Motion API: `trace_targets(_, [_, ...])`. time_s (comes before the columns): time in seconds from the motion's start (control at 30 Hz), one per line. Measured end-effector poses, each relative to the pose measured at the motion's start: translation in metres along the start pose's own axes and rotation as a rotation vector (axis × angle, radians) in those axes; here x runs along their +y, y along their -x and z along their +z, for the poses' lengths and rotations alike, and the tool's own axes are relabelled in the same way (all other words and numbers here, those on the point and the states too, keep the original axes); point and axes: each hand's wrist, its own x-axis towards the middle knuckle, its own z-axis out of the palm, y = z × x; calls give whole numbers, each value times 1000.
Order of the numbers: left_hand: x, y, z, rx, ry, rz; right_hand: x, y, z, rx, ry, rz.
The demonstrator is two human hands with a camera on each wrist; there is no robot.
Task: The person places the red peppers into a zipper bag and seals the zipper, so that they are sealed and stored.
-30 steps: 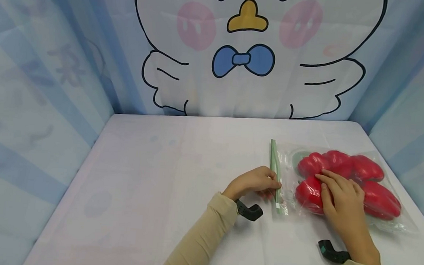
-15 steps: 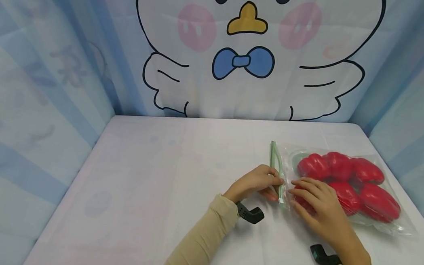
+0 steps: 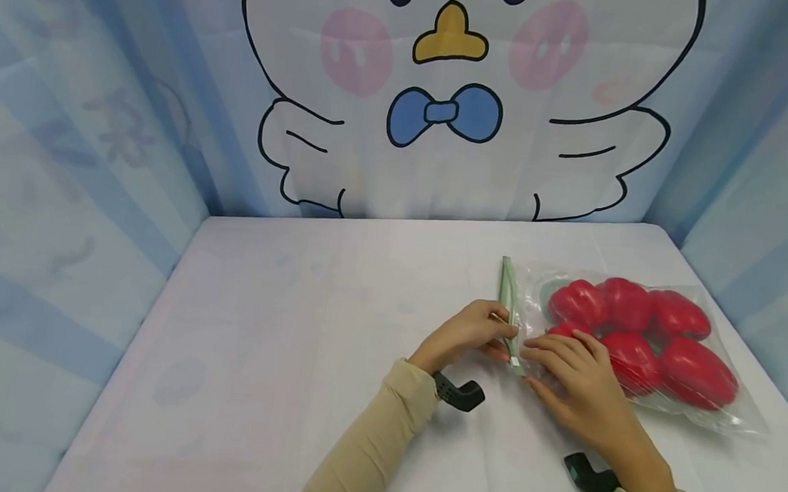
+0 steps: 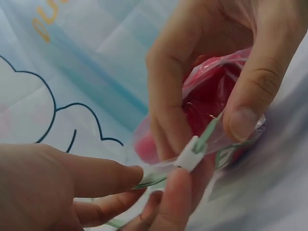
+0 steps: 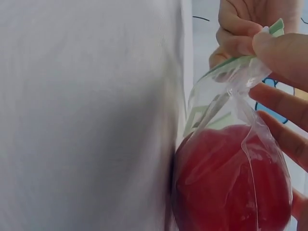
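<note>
A clear zip bag (image 3: 535,288) lies on the right side of the table, with several red bell peppers (image 3: 698,372) inside. Its green zip strip (image 3: 506,283) runs along the left end, and a white slider (image 4: 191,154) sits on it near the close corner. My left hand (image 3: 464,335) pinches the strip beside the slider between thumb and fingers. At the same corner, my right hand (image 3: 582,389) holds the bag's edge, thumb on one side and fingers on the other. In the right wrist view the right thumb (image 5: 281,54) hides part of the strip.
The white-covered table (image 3: 279,344) extends to the left of the bag. Blue-and-white curtains stand on both sides, and a backdrop (image 3: 439,173) with a cartoon figure closes off the rear. A black camera mount sits at each wrist.
My right hand has moved left from on top of the peppers to the zip end of the bag. My left hand stays at the strip, whose near part has bent slightly.
</note>
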Motion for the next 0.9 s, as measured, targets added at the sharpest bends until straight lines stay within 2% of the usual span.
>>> trace_targets(0.1, [4, 6, -3, 11, -51, -11, -1, -1, 1, -1, 3, 1])
trace_targets(0.27, [8, 13, -8, 21, -189, -36, -2, -2, 1, 1, -4, 9])
trace_targets(0.37, [9, 15, -11, -12, -281, -74, -4, -1, 0, 7, -9, 13])
trace_targets(0.5, [7, 16, -12, -99, -378, -150, -4, 0, 2, 10, -2, 8])
trace_targets(0.57, [5, 15, -12, -149, -390, -177, -4, 0, 2, 15, 3, 4])
trace_targets(0.73, [4, 11, -9, -252, -334, -215, -3, -1, 2, 36, 5, -4])
trace_targets(0.9, [5, 10, -8, -299, -309, -219, -3, -3, 1, 51, -12, -13])
